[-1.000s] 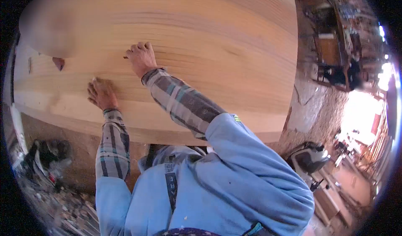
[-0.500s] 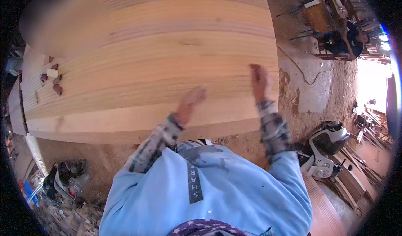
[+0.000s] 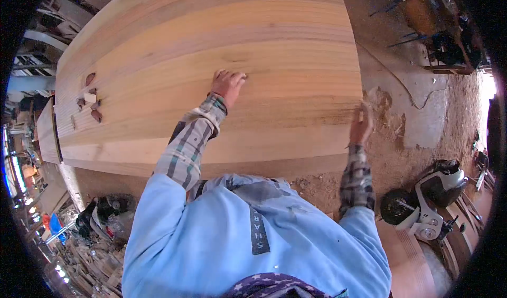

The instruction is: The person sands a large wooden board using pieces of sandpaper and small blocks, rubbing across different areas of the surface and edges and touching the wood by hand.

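Wooden panel [image 3: 296, 60] is lying beneath the left hand [image 3: 228, 85], which is looking loosely curled; whether it is gripping anything, I cannot tell. The panel is ending beside the right hand [image 3: 362, 127], whose hold is looking too blurred to judge. Light, even contact is probably serving best.

Left hand [image 3: 228, 85]: palm down, curled | Right hand [image 3: 361, 126]: held wide, blurred, perhaps half-curled

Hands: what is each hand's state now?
Left hand: partly curled over the board; whether holding anything, unclear.
Right hand: blurred at board edge; open or closed, cannot tell.
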{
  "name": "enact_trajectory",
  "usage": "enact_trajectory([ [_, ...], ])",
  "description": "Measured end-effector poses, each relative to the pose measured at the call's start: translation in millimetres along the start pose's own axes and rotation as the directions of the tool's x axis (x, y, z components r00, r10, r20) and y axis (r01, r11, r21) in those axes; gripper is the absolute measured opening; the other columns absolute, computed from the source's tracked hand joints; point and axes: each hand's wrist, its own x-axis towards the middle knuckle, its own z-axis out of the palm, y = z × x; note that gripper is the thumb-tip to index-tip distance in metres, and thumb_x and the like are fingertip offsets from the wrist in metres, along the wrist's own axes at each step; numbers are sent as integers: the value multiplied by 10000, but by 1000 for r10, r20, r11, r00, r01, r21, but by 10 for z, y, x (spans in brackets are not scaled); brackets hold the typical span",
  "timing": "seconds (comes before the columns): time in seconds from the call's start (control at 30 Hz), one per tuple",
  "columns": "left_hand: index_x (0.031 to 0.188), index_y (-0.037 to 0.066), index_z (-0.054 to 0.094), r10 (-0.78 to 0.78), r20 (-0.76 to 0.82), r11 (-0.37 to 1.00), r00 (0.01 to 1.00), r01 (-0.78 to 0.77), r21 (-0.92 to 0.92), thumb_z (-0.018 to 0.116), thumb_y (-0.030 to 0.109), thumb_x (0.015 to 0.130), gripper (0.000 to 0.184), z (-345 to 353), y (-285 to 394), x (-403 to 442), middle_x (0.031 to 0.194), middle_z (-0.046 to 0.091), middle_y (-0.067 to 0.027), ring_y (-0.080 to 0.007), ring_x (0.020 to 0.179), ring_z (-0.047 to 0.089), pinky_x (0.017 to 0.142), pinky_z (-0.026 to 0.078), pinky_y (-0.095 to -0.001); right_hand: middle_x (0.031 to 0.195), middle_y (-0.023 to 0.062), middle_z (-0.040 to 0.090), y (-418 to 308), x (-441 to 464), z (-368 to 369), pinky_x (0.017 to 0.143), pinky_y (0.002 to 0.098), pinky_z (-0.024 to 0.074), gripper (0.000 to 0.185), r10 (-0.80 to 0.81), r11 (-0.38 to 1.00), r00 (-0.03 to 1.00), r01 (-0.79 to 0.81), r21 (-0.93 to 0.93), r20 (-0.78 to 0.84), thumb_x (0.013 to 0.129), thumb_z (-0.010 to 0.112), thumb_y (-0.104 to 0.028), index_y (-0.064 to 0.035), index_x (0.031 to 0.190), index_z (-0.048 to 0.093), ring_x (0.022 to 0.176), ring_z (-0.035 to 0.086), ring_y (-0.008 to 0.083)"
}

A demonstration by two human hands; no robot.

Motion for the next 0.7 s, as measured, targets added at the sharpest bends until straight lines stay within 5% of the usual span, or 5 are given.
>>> enact_trajectory([
  [0.07,854,119,679,132,46,991,990,-133,21,707,149,785,81,75,-145,-63,842,623,-35,-265,876,593,824,438,-409,1226,179,597,364,329,-152,988,417,443,388,-343,773,939,286,-566,7,966,539,-325,-49,1234,590,1158,553,317],
  [0.13,868,130,689,146,75,989,986,-147,-1,725,127,756,118,43,-309,-174,834,604,-25,-254,862,588,791,450,-396,1259,191,582,428,490,-263,991,425,428,369,-125,723,991,120,-680,43,979,500,-309,-69,1243,590,1184,534,349],
  [0.3,905,115,693,165,187,980,968,-140,-143,698,49,733,185,207,-121,54,828,598,-26,-243,843,584,764,473,-379,1208,164,617,116,378,-11,966,417,443,405,1,767,1000,16,-642,27,987,444,-373,-98,1250,585,1152,558,354],
  [0.57,1026,103,661,424,180,845,887,-317,-430,566,96,840,209,1932,2052,1370,1014,635,-125,-339,1006,564,844,470,-441,1171,100,651,185,371,-69,891,487,466,354,21,641,1000,-6,-768,9,1001,403,-396,-176,1198,597,1045,625,328],
  [0.7,1136,126,641,508,206,851,837,-450,-271,573,55,790,359,947,753,690,1116,607,-118,-337,1080,553,919,466,-449,1168,160,633,209,380,-32,910,438,464,417,119,736,993,-83,-672,8,989,386,-420,-138,1214,594,1075,591,362],
])
